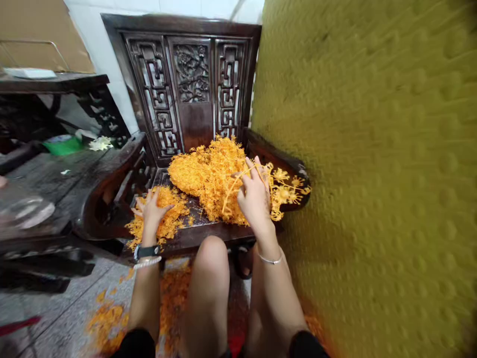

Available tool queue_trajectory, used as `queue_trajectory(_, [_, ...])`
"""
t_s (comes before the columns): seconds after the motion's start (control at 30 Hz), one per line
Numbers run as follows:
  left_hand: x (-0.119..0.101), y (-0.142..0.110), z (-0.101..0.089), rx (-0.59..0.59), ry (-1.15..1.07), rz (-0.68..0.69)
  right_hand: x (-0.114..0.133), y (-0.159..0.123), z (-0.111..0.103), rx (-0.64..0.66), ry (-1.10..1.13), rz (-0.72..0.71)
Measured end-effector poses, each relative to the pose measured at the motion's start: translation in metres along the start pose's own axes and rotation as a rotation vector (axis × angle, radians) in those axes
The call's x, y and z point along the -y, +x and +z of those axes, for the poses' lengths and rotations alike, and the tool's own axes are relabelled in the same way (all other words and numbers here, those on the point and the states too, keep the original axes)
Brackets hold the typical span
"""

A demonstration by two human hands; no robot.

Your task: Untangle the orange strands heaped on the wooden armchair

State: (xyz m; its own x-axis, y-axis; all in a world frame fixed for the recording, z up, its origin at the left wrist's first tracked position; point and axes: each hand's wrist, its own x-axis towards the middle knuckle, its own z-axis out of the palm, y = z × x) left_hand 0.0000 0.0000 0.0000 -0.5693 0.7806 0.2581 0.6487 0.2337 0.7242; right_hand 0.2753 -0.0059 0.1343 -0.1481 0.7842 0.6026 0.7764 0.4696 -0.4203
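right hand (255, 196): gripping orange strands (285, 195), running sideways | orange heap (208, 174): between hands, right nearer | left hand (151, 211): open, at smaller pile (175, 206)

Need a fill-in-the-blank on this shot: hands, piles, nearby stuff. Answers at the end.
Of the two orange piles on the chair, the left hand touches the ____ one in size.
Orange strands lie by the ____ hand.
Besides a pale bracelet, the left wrist wears a black-strapped ____.
The container left of the chair is coloured ____.

smaller; right; watch; green
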Motion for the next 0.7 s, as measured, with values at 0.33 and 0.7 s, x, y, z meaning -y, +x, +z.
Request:
queue_trajectory(0.33, [-0.148,-0.053,-0.060,0.396,-0.710,0.491,0.000,-0.010,0.011,0.122,-0.099,-0.192])
queue_trajectory(0.7, [-0.177,-0.057,-0.022,0.688,-0.795,0.541,-0.015,-0.005,-0.009,0.141,0.053,-0.265])
